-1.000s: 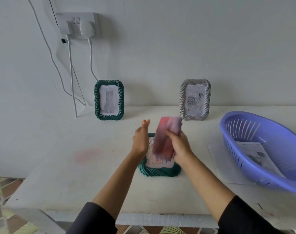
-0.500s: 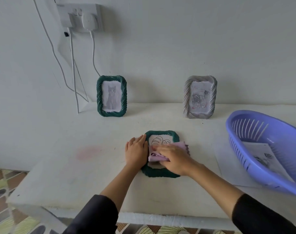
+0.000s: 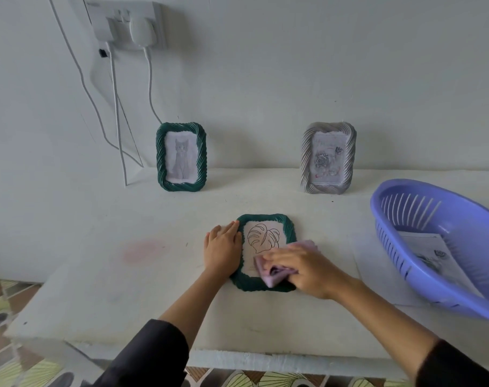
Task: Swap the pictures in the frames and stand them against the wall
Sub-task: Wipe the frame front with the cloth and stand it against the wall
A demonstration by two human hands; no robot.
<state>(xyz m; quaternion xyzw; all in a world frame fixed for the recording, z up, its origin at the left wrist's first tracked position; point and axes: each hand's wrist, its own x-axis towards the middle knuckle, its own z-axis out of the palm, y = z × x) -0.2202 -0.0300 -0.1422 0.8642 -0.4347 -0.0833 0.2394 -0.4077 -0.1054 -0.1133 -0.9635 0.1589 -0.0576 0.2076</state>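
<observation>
Frame with leaf drawing [image 3: 261,238] lies flat, long axis toward wall [image 3: 265,93]: left grip [image 3: 222,250] flat against its left rim, right grip [image 3: 307,266] seemingly bunching lilac cloth [image 3: 268,277] on its lower glass.

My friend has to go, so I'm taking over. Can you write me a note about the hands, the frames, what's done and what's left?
Left hand: flat on the left edge of the dark green twisted-rim frame that lies face up on the white table.
Right hand: grips a folded lilac cloth on that frame's lower front.
Things: that frame holds a leaf drawing. A matching green frame with a cat picture and a grey twisted-rim frame with a rose picture stand against the wall.
Done: two frames stand at the wall.
Left: probably finish wiping, then stand the leaf frame there too.
</observation>
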